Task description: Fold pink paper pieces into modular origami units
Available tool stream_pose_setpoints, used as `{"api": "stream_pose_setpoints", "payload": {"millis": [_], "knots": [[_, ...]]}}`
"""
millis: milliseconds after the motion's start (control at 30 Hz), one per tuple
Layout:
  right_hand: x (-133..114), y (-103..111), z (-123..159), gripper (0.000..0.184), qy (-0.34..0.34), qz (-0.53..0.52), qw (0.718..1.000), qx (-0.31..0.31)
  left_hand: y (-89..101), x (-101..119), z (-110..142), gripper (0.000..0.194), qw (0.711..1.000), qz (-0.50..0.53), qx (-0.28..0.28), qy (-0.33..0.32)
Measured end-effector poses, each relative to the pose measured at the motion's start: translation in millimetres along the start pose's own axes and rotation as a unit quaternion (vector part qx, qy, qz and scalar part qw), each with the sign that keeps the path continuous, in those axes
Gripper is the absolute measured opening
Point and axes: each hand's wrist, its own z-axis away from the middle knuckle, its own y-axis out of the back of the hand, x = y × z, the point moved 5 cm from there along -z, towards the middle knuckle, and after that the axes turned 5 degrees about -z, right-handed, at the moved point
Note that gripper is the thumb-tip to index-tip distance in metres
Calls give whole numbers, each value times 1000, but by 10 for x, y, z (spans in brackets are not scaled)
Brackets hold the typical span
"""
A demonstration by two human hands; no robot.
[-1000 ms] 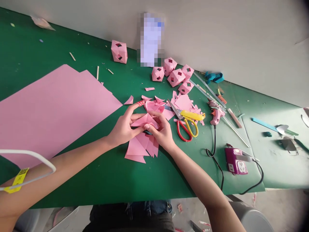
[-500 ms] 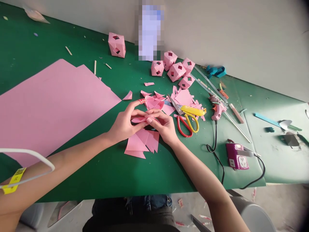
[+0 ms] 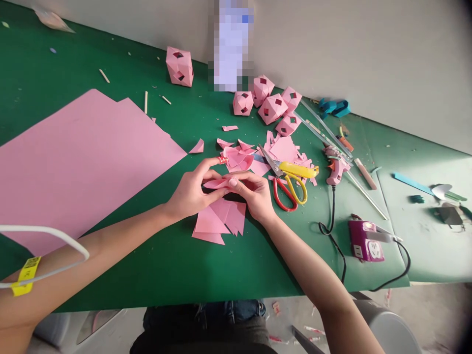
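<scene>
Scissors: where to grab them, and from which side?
By the red loop and yellow loop, probably best from the near side with the right hand. The scissors lie flat, loops toward the person, mostly on bare green tabletop; blades point away into pink scraps. Stay low on the loops: a yellow tool lies close by the pivot.

1. Purple socket block: landmark, on the green tabletop.
2. Pink glue gun: beyond the block, slightly left.
3. Teal curled strips: farther beyond the block, near the wall.
4. Flat blue strip: beyond the block, rightward.
5. Yellow label: far left of the block.
</scene>
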Motion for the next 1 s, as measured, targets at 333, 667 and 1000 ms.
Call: {"api": "stream_pose_setpoints", "payload": {"millis": [333,667,1000], "knots": [[29,-6,12,25,-46,-22,998,24,6,-29,-1,49,1000,-10,9,-11],[39,17,-3,27,-55,-13,996,74,9,-4,-4,51,1000,-21,8,-3],[49,5,-4,24,-48,-20,995,91,9,21,-9,48,998,-49,23,-11]]}}
